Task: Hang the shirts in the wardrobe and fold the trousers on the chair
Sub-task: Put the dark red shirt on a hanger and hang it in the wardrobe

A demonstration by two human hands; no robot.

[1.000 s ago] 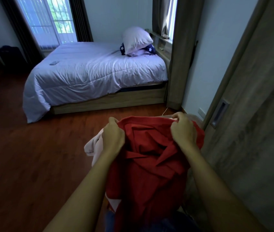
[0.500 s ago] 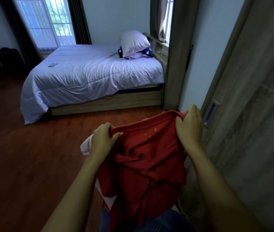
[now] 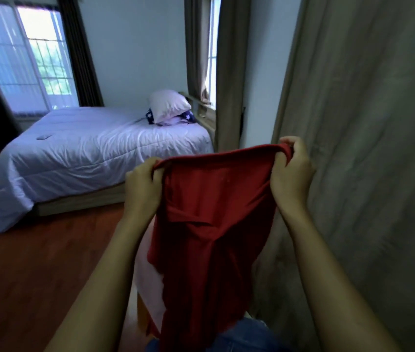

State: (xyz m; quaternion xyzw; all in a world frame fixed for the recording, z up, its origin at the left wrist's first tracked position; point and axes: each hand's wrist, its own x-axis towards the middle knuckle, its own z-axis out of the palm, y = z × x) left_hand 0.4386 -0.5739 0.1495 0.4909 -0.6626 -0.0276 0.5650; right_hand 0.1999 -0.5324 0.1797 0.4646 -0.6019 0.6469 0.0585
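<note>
Wardrobe door (image 3: pixel 368 161): it filled the right side of the frame, grey wood grain, shut as far as the frame showed; you stood just beside it, and its recessed handle, seen lower right half a second before, had slipped out of sight.
Bed (image 3: pixel 94 153): it lay at left centre with its white cover, and sat lower in the frame than a second earlier, because your head had tipped up as your hands rose.
Floor (image 3: pixel 36 262): red-brown boards in the lower left.
Red shirt (image 3: pixel 214 224): at centre frame it hung from its top edge, which you had pulled taut; a second before it was a bunched heap. It had opened out, though folds remained lower down.
Pale garment (image 3: pixel 148 283): it showed behind the shirt's left edge, bottom centre; what it rested on was hidden.
Left hand (image 3: pixel 141 189): you had it clenched on the shirt's top left corner.
Right hand (image 3: pixel 292 171): you had it clenched on the top right corner, raised higher than before.
Meaning for the task: the shirt looked about ready for hanging; no hanger was in sight, and the trousers remained to be folded.
</note>
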